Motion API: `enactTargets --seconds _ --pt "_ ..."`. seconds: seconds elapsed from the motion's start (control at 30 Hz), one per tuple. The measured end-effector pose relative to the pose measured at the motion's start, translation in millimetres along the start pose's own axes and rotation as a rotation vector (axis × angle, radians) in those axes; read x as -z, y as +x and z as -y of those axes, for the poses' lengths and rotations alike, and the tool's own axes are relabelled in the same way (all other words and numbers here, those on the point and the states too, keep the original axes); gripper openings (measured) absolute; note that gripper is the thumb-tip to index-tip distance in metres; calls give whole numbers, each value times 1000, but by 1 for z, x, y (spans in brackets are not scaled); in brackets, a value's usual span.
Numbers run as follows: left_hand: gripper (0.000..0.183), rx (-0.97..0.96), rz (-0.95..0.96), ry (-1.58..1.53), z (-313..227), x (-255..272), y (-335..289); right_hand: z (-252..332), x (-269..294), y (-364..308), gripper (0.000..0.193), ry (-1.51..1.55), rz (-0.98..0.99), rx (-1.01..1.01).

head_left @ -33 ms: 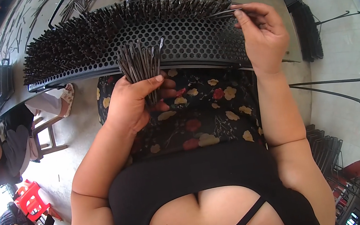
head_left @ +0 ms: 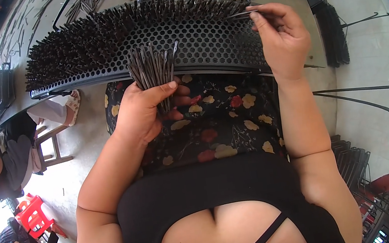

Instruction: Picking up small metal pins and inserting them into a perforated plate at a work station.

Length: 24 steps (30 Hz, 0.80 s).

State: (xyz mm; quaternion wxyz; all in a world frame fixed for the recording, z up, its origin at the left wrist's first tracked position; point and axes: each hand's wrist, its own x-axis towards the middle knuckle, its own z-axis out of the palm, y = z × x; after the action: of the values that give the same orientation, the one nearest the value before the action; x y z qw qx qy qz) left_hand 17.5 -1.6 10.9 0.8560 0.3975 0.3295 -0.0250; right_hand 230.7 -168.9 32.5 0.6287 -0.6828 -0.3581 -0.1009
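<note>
A black curved panel (head_left: 193, 42) full of round holes lies across in front of me. Dark strips (head_left: 70, 54) stand upright in its holes, dense over the left part and along the far edge. My left hand (head_left: 150, 105) is closed around a bundle of thin dark strips (head_left: 152, 67), held upright at the panel's near edge. At the panel's far right corner, my right hand (head_left: 284, 34) pinches a thin strip (head_left: 240, 14) between thumb and fingertips. That strip points left, its tip at the end of the far row of standing strips.
Loose strips (head_left: 98, 1) lie scattered beyond the panel. At left a person (head_left: 10, 157) sits by a wooden stool (head_left: 54, 146), with a red plastic stool (head_left: 33, 213) nearby. Dark bristled panels (head_left: 332, 35) with metal legs stand at right.
My right hand has shifted very slightly left with the strip in its pinch. The left hand and its bundle look unmoved.
</note>
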Motion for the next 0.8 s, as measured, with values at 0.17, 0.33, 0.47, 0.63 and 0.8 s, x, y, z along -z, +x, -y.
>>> enactTargets --seconds 0.17,0.33,0.47,0.63,0.8 --pt "16 23 6 -4 -1 -4 -2 9 -11 13 12 -362 138 229" --pt "15 -39 4 42 5 3 1 -3 -11 26 11 -528 199 331" --pt "14 -86 -2 80 8 1 2 10 -10 14 16 -475 171 234" --pt "16 -132 161 124 2 -13 -3 46 -29 -20 30 307 461 -486" --pt "18 -167 147 155 -4 -30 -4 52 -27 -28 20 370 484 -628"
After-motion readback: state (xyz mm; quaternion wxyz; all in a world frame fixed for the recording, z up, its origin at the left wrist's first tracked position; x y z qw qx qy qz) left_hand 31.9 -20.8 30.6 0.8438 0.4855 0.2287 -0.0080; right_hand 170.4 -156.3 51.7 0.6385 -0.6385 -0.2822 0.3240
